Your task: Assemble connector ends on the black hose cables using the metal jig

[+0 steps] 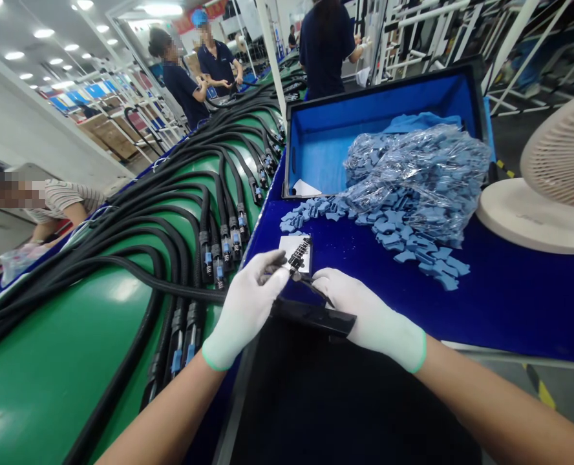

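Observation:
My left hand (253,300), in a white glove, is closed around a black ribbed hose (190,290) that comes in from the left. Its thumb and forefinger nearly meet beside a small white tray (294,248) bearing several tiny black parts (299,255). Beyond that hand, the hose ends in a long black piece with a slanted tip (326,318). My right hand (364,310), gloved too, is closed on this end piece, its fingers at a thin dark strip along the top. The gloves hide whatever is between the fingertips.
Many similar hoses with blue clips (219,274) lie on a green conveyor (117,290) to the left. Loose blue plastic pieces (408,239) and a filled clear bag (423,168) spill from a blue bin (316,148). A fan (524,219) stands right. Co-workers (183,81) are behind the conveyor.

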Demonstrator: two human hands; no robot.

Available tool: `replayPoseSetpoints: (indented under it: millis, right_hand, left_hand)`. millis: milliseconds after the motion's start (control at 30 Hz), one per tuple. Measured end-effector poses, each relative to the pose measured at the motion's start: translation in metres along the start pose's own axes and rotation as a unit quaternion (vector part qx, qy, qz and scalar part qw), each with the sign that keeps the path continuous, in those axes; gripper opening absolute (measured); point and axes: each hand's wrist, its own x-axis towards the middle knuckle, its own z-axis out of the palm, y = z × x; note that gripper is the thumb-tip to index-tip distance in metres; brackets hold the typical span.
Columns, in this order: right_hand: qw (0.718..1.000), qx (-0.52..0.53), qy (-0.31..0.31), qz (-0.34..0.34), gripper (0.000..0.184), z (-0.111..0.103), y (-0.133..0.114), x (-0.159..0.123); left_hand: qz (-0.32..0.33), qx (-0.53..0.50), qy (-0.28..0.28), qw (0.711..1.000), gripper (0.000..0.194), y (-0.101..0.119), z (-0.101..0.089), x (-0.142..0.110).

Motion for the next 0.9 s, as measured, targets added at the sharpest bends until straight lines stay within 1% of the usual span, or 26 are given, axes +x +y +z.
replayPoseSetpoints:
  millis: [67,133,200,233,300,333,367,400,433,500,567,667,733,833,867,900]
  right_hand:
    - [1.0,-0.013,-0.008,0.024,0.017,-0.001,-0.001,0.001]
    - [0.998,-0.014,-0.012,0.068,0.014,-0.002,-0.001,0.002]
    - [0.995,0.006,0.0,0.103,0.019,-0.001,0.001,0.003]
    - [0.995,0.023,0.015,0.101,0.025,-0.001,0.002,0.003]
    - [0.995,0.054,0.057,0.06,0.041,-0.002,0.005,0.002]
    - [0.995,0.065,0.07,0.034,0.047,-0.003,0.006,0.001]
    - [0.995,0.074,0.069,0.015,0.049,-0.004,0.007,0.0]
    - [0.996,0.077,0.055,0.009,0.047,-0.005,0.009,0.0]
    - [0.997,0.071,0.036,0.02,0.04,-0.005,0.01,0.0]
    - [0.997,0.042,0.004,0.07,0.026,-0.003,0.013,0.004]
    - [0.993,0.006,0.008,0.117,0.019,0.004,0.017,0.01]
    - [0.991,-0.017,0.032,0.13,0.016,0.015,0.023,0.019]
    - [0.993,-0.011,0.031,0.117,0.019,0.014,0.024,0.019]
    - [0.998,-0.01,-0.012,0.058,0.018,-0.002,0.023,0.009]
    - [0.998,-0.034,-0.024,0.052,0.019,-0.01,0.023,0.003]
    - [0.995,-0.075,-0.021,0.058,0.024,-0.017,0.024,-0.002]
  left_hand:
    - [0.027,0.003,-0.018,0.999,0.044,0.008,-0.001,0.013]
    - [0.058,0.022,-0.057,0.996,0.04,0.015,-0.002,0.027]
    - [0.075,0.041,-0.091,0.992,0.038,0.018,-0.003,0.037]
    - [0.081,0.047,-0.104,0.99,0.039,0.019,-0.003,0.041]
    - [0.091,0.055,-0.122,0.987,0.041,0.021,-0.001,0.043]
    - [0.097,0.063,-0.121,0.986,0.043,0.022,0.001,0.043]
    - [0.102,0.072,-0.115,0.986,0.045,0.023,0.003,0.041]
    - [0.105,0.081,-0.106,0.985,0.046,0.024,0.005,0.04]
    - [0.11,0.092,-0.095,0.985,0.046,0.025,0.008,0.038]
    - [0.122,0.111,-0.075,0.984,0.042,0.025,0.012,0.034]
    - [0.122,0.109,-0.066,0.984,0.04,0.025,0.015,0.032]
    - [0.107,0.077,-0.052,0.99,0.041,0.023,0.015,0.033]
    - [0.093,0.048,-0.051,0.993,0.04,0.02,0.014,0.034]
    - [0.044,-0.059,-0.07,0.995,0.046,0.012,0.015,0.037]
    - [0.029,-0.106,-0.069,0.992,0.05,0.009,0.016,0.037]
    - [0.017,-0.15,-0.061,0.987,0.053,0.005,0.017,0.038]
